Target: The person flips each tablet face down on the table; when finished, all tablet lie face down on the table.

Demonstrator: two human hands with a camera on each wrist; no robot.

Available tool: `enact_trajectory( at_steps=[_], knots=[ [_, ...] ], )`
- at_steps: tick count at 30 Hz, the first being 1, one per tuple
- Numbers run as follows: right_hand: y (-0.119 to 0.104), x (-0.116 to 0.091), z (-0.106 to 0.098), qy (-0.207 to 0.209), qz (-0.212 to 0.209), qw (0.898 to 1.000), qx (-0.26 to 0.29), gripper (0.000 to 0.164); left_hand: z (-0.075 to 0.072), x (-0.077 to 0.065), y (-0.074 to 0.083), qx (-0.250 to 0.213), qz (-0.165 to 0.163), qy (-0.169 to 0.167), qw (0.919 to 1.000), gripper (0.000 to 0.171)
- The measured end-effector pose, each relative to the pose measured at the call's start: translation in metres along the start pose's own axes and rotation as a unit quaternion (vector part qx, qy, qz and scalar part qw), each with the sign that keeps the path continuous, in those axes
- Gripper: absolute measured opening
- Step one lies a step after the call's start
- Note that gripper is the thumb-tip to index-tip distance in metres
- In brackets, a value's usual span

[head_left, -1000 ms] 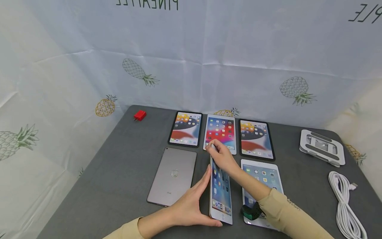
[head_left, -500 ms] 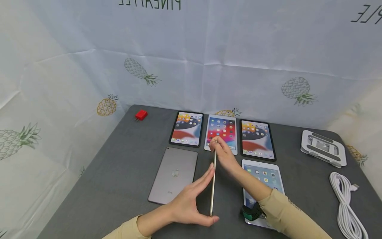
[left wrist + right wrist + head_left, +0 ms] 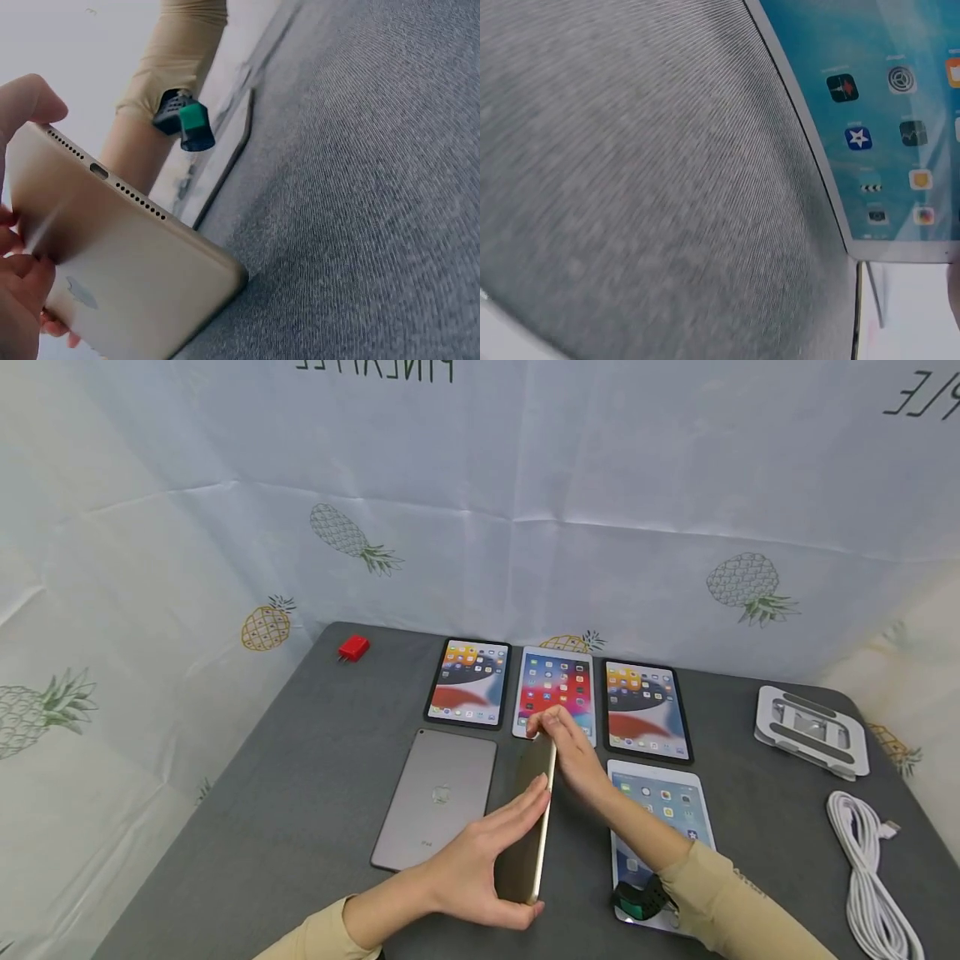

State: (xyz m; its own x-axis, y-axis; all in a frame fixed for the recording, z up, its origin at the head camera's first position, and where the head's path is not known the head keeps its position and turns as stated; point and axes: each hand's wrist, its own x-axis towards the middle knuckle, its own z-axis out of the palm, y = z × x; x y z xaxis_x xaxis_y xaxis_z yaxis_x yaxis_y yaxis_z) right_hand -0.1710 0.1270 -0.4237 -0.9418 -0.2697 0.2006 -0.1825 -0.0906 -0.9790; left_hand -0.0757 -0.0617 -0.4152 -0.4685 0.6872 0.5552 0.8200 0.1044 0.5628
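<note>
Both hands hold a gold-backed tablet up on its long edge at the middle of the table, its back turned toward the left. My left hand grips it from the near left, thumb at the near end and fingers along the raised edge. At the far end, the fingers of my right hand pinch a corner. The left wrist view shows the back of the tablet, its port and a lower corner close over the cloth. Icons on its lit screen face the right wrist view.
A grey tablet lies face down at left, a white tablet under the right forearm. Behind lie two black-framed tablets and a white-framed one. A red charger, folded stand and white cable sit outward.
The held tablet has rotated about its long edge, from screen showing, through edge-on, to gold back showing. Both hands stay at nearly the same places on it.
</note>
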Motion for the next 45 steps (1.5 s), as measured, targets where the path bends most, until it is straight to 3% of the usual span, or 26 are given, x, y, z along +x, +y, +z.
enact_trajectory(
  at_steps=[6,16,26,29,33,37,45],
  knots=[
    [0.000,-0.008,-0.008,0.045,0.002,0.998,-0.044,0.031,0.008,0.001,-0.002,0.013,0.005,0.003,0.9999,0.110],
    [-0.006,-0.027,-0.019,0.137,0.056,0.988,-0.043,0.031,0.021,0.006,-0.003,0.030,0.011,-0.014,0.9994,0.107],
    [0.000,-0.043,-0.033,0.168,0.085,0.978,-0.095,0.038,0.040,0.008,-0.007,0.101,0.014,-0.040,0.9940,0.095],
    [0.004,-0.047,-0.039,0.173,0.103,0.972,-0.120,0.039,0.044,0.008,-0.009,0.093,0.000,-0.059,0.9939,0.091],
    [0.009,-0.050,-0.049,0.160,0.129,0.961,-0.187,0.040,0.049,0.009,-0.011,0.109,-0.018,-0.086,0.9901,0.084],
    [0.012,-0.051,-0.061,0.122,0.145,0.946,-0.265,0.041,0.054,0.012,-0.011,0.165,-0.014,-0.109,0.9801,0.078],
    [0.014,-0.048,-0.073,0.044,0.059,0.913,-0.401,0.032,0.063,0.014,-0.012,0.215,-0.015,-0.145,0.9656,0.073]
  ],
)
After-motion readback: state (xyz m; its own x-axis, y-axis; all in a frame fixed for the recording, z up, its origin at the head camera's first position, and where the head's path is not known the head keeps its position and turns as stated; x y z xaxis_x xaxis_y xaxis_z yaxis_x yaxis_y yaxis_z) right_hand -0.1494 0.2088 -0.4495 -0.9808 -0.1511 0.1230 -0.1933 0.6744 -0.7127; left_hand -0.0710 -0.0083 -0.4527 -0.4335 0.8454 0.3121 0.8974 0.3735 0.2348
